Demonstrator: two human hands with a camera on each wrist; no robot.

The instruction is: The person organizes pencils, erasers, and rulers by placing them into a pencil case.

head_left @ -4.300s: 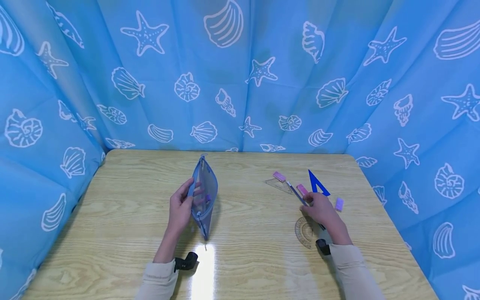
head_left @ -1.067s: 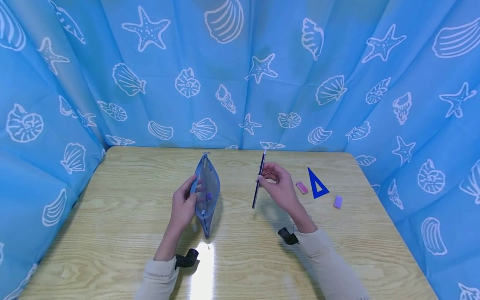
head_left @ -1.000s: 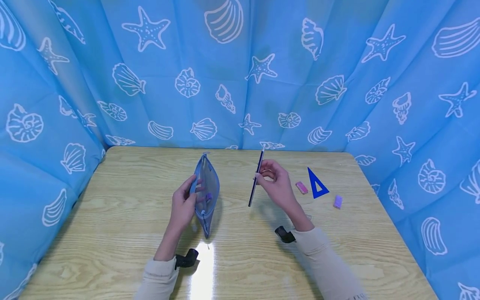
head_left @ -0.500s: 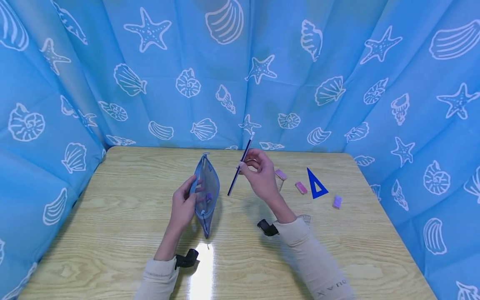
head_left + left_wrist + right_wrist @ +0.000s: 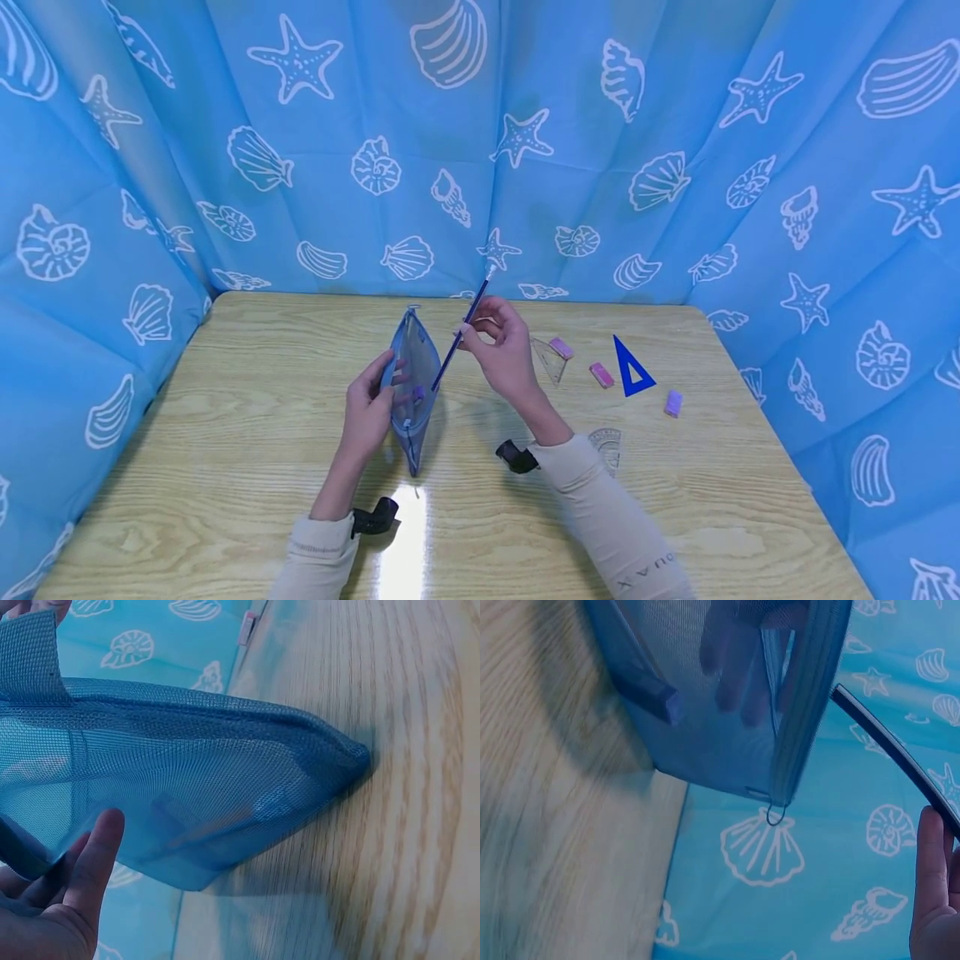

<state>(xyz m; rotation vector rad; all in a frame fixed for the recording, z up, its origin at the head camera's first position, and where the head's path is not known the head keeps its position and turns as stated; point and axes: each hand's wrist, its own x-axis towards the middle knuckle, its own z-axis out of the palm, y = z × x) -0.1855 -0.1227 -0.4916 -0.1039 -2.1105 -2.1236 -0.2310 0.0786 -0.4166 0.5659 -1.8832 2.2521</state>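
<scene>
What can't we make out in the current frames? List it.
Dark blue slim pencil: upper end cut off, right edge of right wrist view.
Clear plastic protractor: partly hidden by the beige sleeve, head view.
Blue mesh zip pouch: interior blurred behind mesh, left wrist view.
Left hand: cut off by left wrist view's edge.

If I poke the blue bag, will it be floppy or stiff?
Probably floppy: the bag looks like thin mesh. It's likely light for its size, since its sides are see-through. It may sag if let go, because the left hand grips one edge of its open mouth.
</scene>
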